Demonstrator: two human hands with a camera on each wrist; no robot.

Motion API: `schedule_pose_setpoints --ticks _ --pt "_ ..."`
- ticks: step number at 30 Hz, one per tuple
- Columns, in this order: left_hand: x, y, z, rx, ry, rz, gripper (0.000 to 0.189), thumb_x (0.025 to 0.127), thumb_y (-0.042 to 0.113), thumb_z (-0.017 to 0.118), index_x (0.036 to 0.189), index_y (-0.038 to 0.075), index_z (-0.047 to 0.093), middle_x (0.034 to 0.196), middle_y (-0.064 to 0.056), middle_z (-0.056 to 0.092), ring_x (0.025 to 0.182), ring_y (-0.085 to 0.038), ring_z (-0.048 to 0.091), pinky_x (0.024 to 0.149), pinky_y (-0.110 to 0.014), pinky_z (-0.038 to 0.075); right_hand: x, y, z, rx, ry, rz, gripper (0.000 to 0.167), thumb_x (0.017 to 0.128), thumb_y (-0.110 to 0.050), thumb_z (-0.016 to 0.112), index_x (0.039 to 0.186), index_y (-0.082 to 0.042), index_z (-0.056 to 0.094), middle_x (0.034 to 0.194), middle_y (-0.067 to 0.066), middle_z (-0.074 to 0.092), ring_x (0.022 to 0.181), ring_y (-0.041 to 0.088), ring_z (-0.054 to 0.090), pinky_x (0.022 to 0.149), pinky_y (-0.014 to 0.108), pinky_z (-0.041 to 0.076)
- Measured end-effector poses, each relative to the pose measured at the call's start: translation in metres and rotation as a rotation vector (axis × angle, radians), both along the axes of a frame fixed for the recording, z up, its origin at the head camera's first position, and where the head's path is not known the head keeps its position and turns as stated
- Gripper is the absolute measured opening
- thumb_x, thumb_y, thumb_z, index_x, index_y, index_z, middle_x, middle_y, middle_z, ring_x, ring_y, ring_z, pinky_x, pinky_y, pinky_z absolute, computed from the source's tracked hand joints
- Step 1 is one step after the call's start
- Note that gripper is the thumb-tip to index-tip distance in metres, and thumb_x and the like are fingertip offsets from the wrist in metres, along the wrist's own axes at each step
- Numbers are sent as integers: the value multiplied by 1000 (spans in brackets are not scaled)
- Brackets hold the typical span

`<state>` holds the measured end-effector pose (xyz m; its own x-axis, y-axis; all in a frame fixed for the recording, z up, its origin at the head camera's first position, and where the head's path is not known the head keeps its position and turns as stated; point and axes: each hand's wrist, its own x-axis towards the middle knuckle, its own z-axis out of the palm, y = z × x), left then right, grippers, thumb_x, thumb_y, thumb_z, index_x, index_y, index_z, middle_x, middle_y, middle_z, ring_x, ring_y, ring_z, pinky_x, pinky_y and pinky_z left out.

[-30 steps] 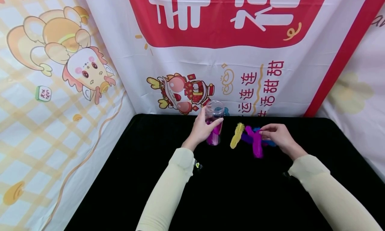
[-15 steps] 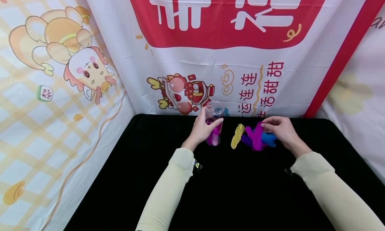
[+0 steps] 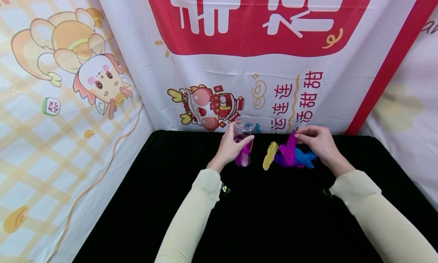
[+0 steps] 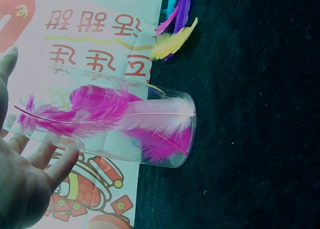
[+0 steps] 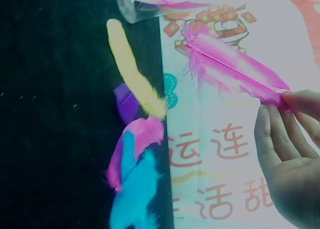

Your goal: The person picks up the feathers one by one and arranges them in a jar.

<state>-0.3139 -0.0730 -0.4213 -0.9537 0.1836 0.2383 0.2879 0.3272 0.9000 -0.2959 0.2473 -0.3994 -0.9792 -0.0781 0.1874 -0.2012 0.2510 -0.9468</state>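
My left hand grips a clear plastic cylinder that stands upright on the table. Inside it lie several magenta feathers and a pale pink one, plain in the left wrist view through the cylinder wall. Between thumb and fingertips, my right hand pinches a magenta feather by one end, raised above the other feathers. Below it on the cloth lie a blue feather, another magenta feather and a purple feather. A yellow feather lies between the cylinder and that pile.
Black cloth covers the table. A white and red printed banner hangs right behind its far edge, close to the cylinder. On the left stands a patterned cloth wall.
My right hand has lifted the magenta feather up from the pile and swung it upright, uncovering more of the blue feather. The left hand and the cylinder have stayed in place.
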Motion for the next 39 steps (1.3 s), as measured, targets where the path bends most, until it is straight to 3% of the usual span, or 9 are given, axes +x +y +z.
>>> schedule_pose_setpoints --ticks 5,13,20,26,32,39 --pt "1 0 0 4 -7 6 71 92 48 75 148 25 37 145 -7 53 128 -21 59 105 -38 49 0 -7 9 -20 16 -19 29 96 -13 74 111 11 70 90 -5 77 79 12 74 74 27 61" --pt "1 1 0 7 -5 6 71 92 47 75 148 24 38 144 -7 53 128 -21 59 105 -39 50 -2 -12 21 37 17 -55 33 97 -20 74 115 8 69 91 -8 76 81 13 74 75 23 59" --pt "1 0 0 1 -5 13 72 92 49 75 148 24 38 146 -7 51 129 -22 59 106 -40 49 -4 -21 34 17 87 -47 30 95 -17 75 111 8 70 91 -5 76 79 12 74 73 24 59" --pt "1 0 0 5 1 11 73 91 49 76 148 24 38 145 -8 52 129 -23 59 106 -45 49 -2 -28 47 135 156 -77 31 94 -26 77 108 1 74 89 -11 75 81 8 69 66 22 56" --pt "1 0 -1 21 0 3 72 91 48 76 147 23 38 144 -9 52 129 -25 59 107 -50 47 -3 -36 57 175 241 -95 23 93 -21 78 101 0 76 84 -1 76 71 6 68 59 22 51" --pt "0 0 0 7 4 6 73 91 48 76 148 23 38 146 -8 51 129 -23 59 105 -43 50 -5 -45 69 159 288 -76 20 92 -18 79 99 0 77 86 3 77 72 6 70 59 20 51"
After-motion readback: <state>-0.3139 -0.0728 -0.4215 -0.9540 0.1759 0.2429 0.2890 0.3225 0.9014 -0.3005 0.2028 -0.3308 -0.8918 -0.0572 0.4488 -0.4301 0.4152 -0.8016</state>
